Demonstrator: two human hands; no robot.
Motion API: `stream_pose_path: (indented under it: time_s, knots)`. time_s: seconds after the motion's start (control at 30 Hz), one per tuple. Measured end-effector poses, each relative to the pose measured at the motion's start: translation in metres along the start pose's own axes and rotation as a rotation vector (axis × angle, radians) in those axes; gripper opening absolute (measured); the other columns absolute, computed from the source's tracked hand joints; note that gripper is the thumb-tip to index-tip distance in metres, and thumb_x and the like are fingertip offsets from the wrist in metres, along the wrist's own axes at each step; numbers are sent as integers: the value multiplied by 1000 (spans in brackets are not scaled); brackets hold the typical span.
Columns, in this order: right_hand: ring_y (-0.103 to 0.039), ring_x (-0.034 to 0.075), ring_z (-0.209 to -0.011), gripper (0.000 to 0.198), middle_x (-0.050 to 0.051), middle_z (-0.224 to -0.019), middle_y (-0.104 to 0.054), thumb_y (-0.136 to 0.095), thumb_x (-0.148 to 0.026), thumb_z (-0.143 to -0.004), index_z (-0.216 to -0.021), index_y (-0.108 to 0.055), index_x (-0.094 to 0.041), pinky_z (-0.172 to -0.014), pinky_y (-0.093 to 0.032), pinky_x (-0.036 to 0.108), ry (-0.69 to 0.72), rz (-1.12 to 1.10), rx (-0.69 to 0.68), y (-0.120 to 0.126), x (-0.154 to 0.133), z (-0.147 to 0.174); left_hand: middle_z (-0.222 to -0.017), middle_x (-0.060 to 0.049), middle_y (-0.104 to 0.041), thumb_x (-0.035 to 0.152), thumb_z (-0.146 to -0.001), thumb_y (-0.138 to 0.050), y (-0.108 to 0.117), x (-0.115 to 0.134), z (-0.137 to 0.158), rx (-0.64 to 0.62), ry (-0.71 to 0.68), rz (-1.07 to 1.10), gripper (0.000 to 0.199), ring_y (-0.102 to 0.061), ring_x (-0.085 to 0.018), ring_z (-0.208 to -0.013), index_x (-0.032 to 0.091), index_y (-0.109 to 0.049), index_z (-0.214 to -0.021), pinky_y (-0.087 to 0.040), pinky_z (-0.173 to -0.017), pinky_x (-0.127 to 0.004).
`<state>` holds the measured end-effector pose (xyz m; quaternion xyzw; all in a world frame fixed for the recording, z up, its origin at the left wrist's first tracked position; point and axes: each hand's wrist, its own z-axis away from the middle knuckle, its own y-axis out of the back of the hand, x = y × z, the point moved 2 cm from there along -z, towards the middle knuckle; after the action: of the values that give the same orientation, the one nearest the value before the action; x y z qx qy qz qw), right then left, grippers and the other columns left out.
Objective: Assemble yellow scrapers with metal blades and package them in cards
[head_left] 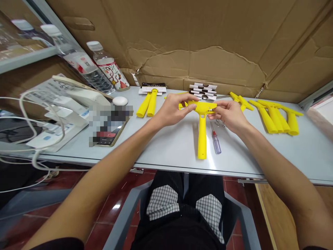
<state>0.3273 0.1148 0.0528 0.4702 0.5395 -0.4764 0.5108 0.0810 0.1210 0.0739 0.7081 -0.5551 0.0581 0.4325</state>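
A yellow T-shaped plastic scraper handle (pixel 202 135) lies in front of me, its grip pointing toward the table's near edge. My left hand (pixel 173 108) is closed on the left end of its crossbar, thumb in front. At the crossbar's right end, my right hand (pixel 230 114) has its fingertips pinched together; any small part between them is too small to make out. Just right of the grip lies a screwdriver (pixel 216 143) with a clear handle and red collar. Small metal screws (pixel 220 123) are scattered under my right hand.
More yellow handles (pixel 275 118) rest at the right, and two others (pixel 149 103) at the left beside small card packs (pixel 152 86). Stacked packs (pixel 203 91) stand behind my hands. A phone (pixel 114 126), white cables (pixel 36 126) and bottles (pixel 110 66) occupy the left side. Cardboard (pixel 208 34) backs the table.
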Motion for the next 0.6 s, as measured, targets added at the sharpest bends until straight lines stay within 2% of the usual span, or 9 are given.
stream_pose_path:
  time_s: [0.17,0.3,0.4,0.47,0.53,0.6]
  knots:
    - [-80,19,-68,12,5,-86,-80,-82,-13,-82,-91,-77,-20,-79,-73,37,-16,-13,-6,0,0,1,-111,-7,-86,41,-100,-72,-3,-5,0,31,7,-106,26,-75,-20,-96,24,-86,-113,-55,-81,-31]
    - [-82,21,-73,11,6,-88,-81,-80,-14,-84,-94,-78,-20,-81,-73,37,-13,-5,-12,2,2,1,-110,-8,-84,38,-97,-77,-7,-13,0,62,92,0,22,-74,-22,-100,24,-87,-110,-57,-85,-32]
    - [-82,21,-74,12,7,-88,-81,-80,-13,-85,-94,-77,-20,-81,-73,37,-13,-6,-15,2,4,0,-119,-11,-80,36,-92,-83,-16,-17,3,81,276,271,17,-75,-22,-107,22,-86,-102,-61,-91,-33]
    - [-81,20,-72,12,7,-87,-80,-82,-14,-84,-92,-76,-20,-82,-73,38,-17,-12,-22,1,5,-1,-122,-12,-79,32,-89,-87,-24,-17,6,55,441,503,15,-77,-22,-104,19,-85,-97,-64,-93,-37]
    - [-80,19,-71,12,6,-86,-80,-83,-14,-84,-91,-76,-20,-82,-73,37,-27,-10,-21,1,5,0,-115,-13,-80,26,-88,-88,-31,-15,8,14,605,704,14,-79,-21,-94,16,-83,-97,-66,-90,-41]
    - [-79,19,-71,11,6,-85,-80,-82,-14,-84,-89,-75,-20,-81,-72,37,-39,-8,-15,0,5,0,-105,-13,-82,18,-87,-88,-34,-13,9,-5,723,816,14,-80,-20,-85,14,-81,-97,-68,-85,-40]
